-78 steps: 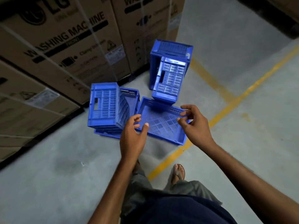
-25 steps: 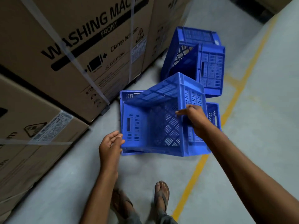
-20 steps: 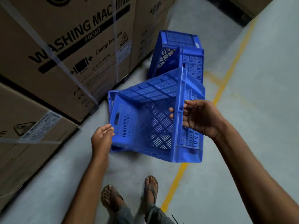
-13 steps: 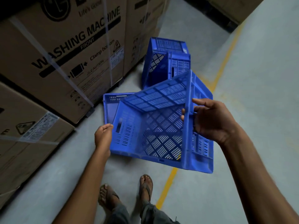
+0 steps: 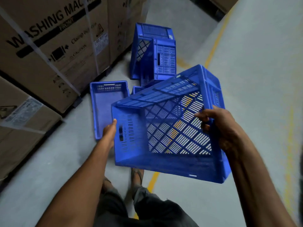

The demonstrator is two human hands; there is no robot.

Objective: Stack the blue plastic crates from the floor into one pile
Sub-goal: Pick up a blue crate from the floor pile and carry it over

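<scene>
Head view: your left hand (image 5: 109, 134) and right hand (image 5: 225, 128) clutch the raised crate (image 5: 136, 154), now lifted above the floor crate (image 5: 105, 104): stack it.

1. A blue plastic crate (image 5: 164, 128) is held off the floor, tilted, with its open top facing the person.
2. The left hand (image 5: 109, 133) grips its left end wall at the handle slot. The right hand (image 5: 221, 126) curls over the right rim.
3. Behind it a shallow blue crate (image 5: 106, 102) lies flat on the concrete, beside strapped washing machine cartons (image 5: 49, 38).
4. Farther back, two tipped crates (image 5: 164, 59) lean together near a yellow floor line (image 5: 153, 179).
</scene>
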